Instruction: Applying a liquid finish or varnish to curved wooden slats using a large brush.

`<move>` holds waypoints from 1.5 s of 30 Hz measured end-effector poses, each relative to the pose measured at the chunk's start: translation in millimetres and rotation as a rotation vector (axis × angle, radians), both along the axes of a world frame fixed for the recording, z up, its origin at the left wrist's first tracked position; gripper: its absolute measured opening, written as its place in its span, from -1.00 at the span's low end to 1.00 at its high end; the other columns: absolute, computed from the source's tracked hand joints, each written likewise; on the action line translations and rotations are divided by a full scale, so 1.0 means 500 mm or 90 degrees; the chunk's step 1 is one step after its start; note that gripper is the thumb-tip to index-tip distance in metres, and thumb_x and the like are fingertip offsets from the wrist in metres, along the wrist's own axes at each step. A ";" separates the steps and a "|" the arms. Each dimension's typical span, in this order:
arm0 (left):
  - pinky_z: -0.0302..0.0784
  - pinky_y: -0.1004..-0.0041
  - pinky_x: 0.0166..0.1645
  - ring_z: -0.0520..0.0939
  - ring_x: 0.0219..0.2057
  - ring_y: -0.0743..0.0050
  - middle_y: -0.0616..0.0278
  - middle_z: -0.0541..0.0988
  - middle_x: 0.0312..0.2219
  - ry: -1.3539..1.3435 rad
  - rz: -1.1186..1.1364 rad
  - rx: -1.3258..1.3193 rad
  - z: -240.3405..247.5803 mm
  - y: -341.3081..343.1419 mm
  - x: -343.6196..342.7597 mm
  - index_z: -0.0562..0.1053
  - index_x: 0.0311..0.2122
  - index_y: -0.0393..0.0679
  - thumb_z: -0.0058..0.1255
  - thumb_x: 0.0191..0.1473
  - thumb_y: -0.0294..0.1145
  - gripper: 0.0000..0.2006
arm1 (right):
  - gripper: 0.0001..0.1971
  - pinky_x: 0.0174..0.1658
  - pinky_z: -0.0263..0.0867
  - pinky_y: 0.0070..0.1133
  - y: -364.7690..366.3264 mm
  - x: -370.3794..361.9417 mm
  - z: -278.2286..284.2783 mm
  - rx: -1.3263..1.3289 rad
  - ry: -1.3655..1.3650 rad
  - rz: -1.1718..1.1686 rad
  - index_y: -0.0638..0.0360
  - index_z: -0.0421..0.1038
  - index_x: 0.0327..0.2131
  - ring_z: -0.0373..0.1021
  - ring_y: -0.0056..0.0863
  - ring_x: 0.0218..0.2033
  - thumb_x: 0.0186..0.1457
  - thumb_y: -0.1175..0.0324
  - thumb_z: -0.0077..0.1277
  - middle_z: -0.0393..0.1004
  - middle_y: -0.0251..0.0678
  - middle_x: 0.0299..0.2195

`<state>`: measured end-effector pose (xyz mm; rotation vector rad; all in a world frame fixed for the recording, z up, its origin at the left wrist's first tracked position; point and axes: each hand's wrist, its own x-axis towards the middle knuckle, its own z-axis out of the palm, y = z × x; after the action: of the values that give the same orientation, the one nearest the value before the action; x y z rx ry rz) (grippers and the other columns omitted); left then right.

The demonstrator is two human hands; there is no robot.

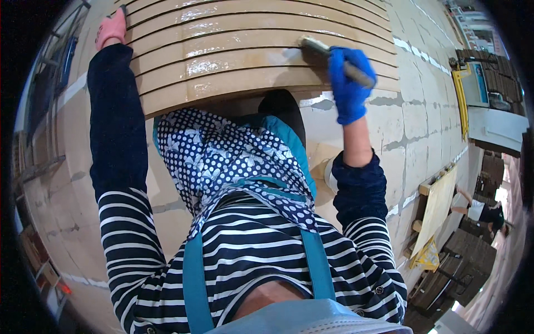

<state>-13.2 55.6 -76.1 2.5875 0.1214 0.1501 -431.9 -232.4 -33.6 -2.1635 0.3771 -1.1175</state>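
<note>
My right hand, in a blue glove, is closed around the handle of a paintbrush. The brush's pale bristles touch a strip near the right part of the tan boards. These boards lie in long parallel strips with dark lines between them, and wet, glossy patches shine on their left and middle parts. At the far left end of the boards is my left hand, in a pink glove. It lies against their edge, with a dark patch at the fingertips; how the fingers are bent is hard to see.
A round pale container stands on the floor below my right forearm. To the right are a yellow frame, a tilted pale board and dark stacks. Another person is at the far right. Metal racks line the left.
</note>
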 end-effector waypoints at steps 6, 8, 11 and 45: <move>0.20 0.29 0.03 0.36 -0.03 0.05 -0.07 0.39 -0.12 -0.118 -0.014 0.016 -0.023 0.022 -0.012 0.33 -0.07 -0.24 -0.29 -0.12 0.23 -0.29 | -0.97 -0.34 0.28 -0.63 0.148 0.006 -0.004 -0.084 0.085 0.304 0.29 0.38 -0.52 0.37 -0.54 -0.45 -0.08 0.58 -0.07 0.46 -0.26 -0.46; 0.21 0.30 0.02 0.36 -0.03 0.04 -0.09 0.39 -0.12 -0.103 -0.014 0.018 -0.012 0.016 -0.017 0.33 -0.07 -0.25 -0.29 -0.11 0.22 -0.30 | -0.96 -0.37 0.29 -0.62 0.149 0.017 0.018 0.011 0.073 0.295 0.22 0.39 -0.53 0.38 -0.48 -0.47 -0.14 0.57 -0.04 0.45 -0.24 -0.48; 0.16 0.01 0.00 0.42 -0.12 0.08 -0.16 0.39 -0.16 0.054 -0.084 0.178 -0.004 -0.001 -0.002 0.34 -0.04 -0.08 -0.12 -0.06 -0.13 -0.55 | -0.90 -0.38 0.31 -0.59 0.053 0.058 0.030 -0.031 -0.054 0.143 0.16 0.41 -0.51 0.38 -0.33 -0.47 -0.20 0.56 -0.03 0.43 -0.20 -0.46; 0.25 0.29 -0.01 0.39 -0.07 0.03 -0.10 0.40 -0.14 -0.059 0.024 -0.094 0.011 0.011 -0.075 0.33 -0.09 -0.25 -0.28 -0.10 0.17 -0.34 | -0.95 -0.50 0.25 -0.55 0.208 0.211 0.082 -0.207 0.162 0.481 0.11 0.39 -0.60 0.36 -0.32 -0.57 -0.18 0.41 0.04 0.40 -0.24 -0.59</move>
<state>-50.7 60.9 -70.6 2.4281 0.1427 0.2645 -326.6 -128.3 7.4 -2.4054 -0.5239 -0.4949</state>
